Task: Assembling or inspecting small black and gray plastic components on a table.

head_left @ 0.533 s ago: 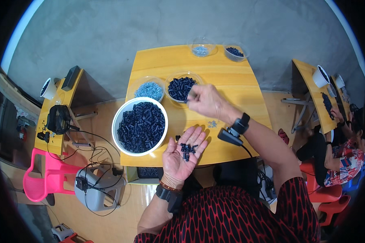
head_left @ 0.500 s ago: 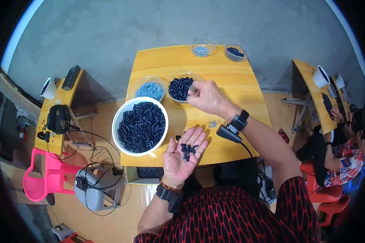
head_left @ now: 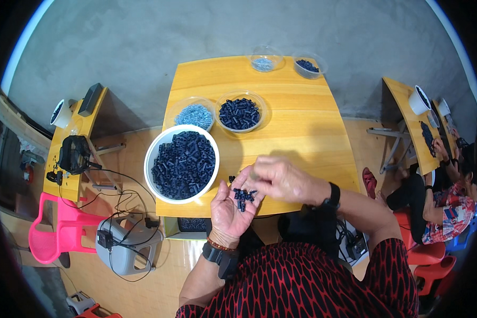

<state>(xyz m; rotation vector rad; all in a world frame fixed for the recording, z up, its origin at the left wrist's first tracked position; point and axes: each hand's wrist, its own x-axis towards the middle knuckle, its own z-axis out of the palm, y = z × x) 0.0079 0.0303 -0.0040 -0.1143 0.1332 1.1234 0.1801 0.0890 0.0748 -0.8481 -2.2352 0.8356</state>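
My left hand point(head_left: 230, 212) lies palm up at the table's near edge, fingers extended, with several small black plastic tubes point(head_left: 243, 197) resting on it. Right over its fingertips is my right hand point(head_left: 281, 177), its fingers bent together. They are slightly blurred, and whatever they hold cannot be made out. To the left of my hands stands a large white bucket point(head_left: 149, 172) heaped with black tubes. Behind it are two clear bowls: one with silvery metal pieces point(head_left: 194, 115), the other with black tubes point(head_left: 239, 113). A loose black piece point(head_left: 232, 179) lies beside my left hand.
Two more clear bowls, holding silvery pieces point(head_left: 263, 64) and black pieces point(head_left: 307, 65), stand at the table's far edge. Below the near edge is a box point(head_left: 191, 226) of dark parts. Cables cross a grey stool point(head_left: 132, 244) at left. Another person point(head_left: 442, 212) sits at the right-hand table.
My right hand has come back from the bowl of black tubes to above my left fingertips. It now covers the spot where small metal pieces lay on the table. My left hand stays nearly in place.
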